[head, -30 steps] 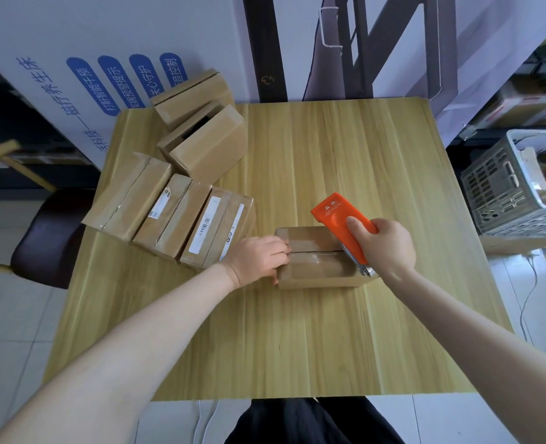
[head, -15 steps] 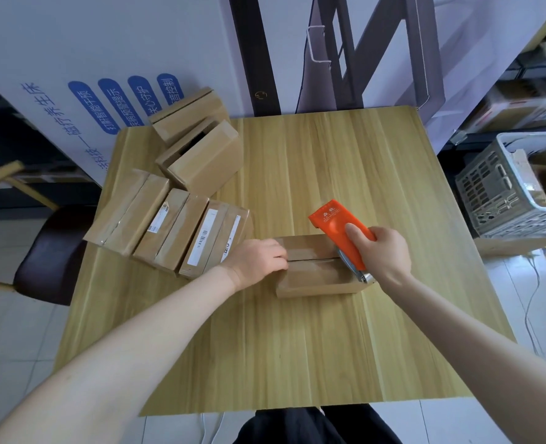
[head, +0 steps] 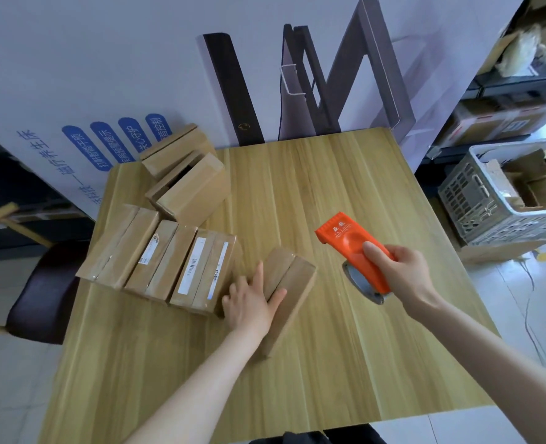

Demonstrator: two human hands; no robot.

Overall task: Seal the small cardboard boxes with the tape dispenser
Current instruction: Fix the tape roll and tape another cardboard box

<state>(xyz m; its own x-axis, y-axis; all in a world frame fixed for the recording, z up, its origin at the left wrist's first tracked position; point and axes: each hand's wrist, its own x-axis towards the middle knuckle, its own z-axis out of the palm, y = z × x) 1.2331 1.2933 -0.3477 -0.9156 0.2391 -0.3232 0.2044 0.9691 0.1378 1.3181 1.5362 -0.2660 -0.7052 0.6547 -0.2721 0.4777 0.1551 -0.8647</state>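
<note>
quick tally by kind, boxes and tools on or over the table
cardboard boxes: 6, one under the left hand
orange tape dispenser: 1, held in the right hand
total: 7

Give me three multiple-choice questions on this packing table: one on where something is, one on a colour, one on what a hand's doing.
1. The grey crate stands: A left of the table; B right of it; C on it.
2. The tape dispenser is: A blue; B orange; C green.
3. The left hand: A rests on a box; B holds the dispenser; C hangs idle.
Answers: B, it sits beyond the table's right edge; B, its body is orange; A, it lies on the cardboard.
</note>
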